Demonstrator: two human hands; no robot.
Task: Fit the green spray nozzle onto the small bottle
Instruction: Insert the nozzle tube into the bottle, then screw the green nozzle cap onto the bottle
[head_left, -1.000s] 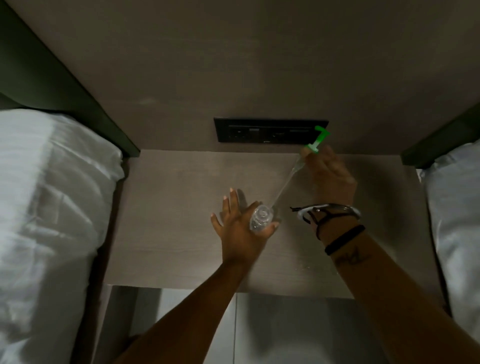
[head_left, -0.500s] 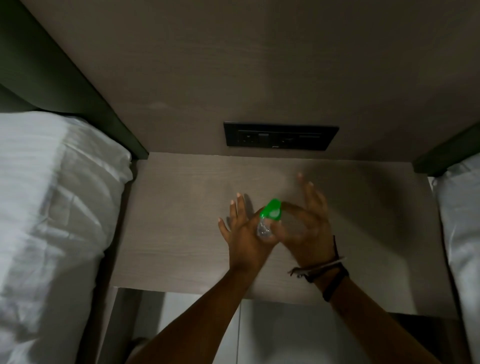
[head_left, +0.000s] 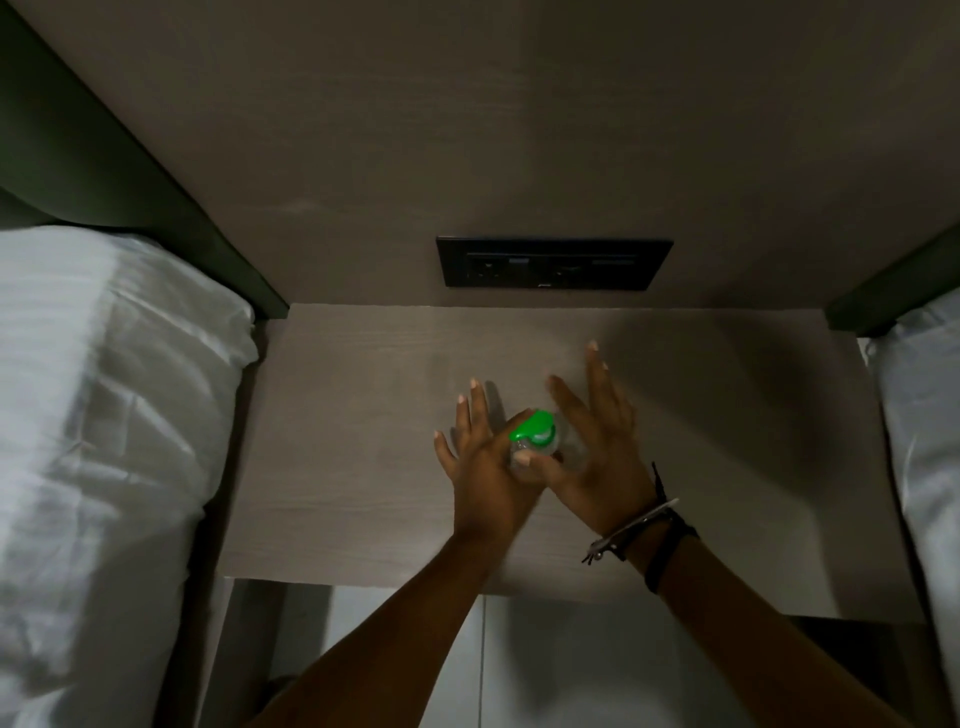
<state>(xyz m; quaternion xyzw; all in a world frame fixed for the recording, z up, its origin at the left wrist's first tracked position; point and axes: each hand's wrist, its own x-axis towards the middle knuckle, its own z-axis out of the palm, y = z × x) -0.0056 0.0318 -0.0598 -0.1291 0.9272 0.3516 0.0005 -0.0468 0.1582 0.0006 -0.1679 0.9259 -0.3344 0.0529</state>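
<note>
While my left hand (head_left: 480, 457) pinches the small clear plastic bottle (head_left: 524, 453) above the pale wood-grain bedside table (head_left: 363, 415), my right hand (head_left: 597, 447) caps the green plastic spray nozzle (head_left: 532, 425) on it, fingers splayed. Bottle body mostly hidden; seating unclear.

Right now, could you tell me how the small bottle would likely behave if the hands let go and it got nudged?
The small bottle looks clear, thin and probably light, so a nudge would likely slide it on the smooth bedside table. With the green nozzle on top it may be top-heavy and tip. Being round, it would probably roll.
</note>
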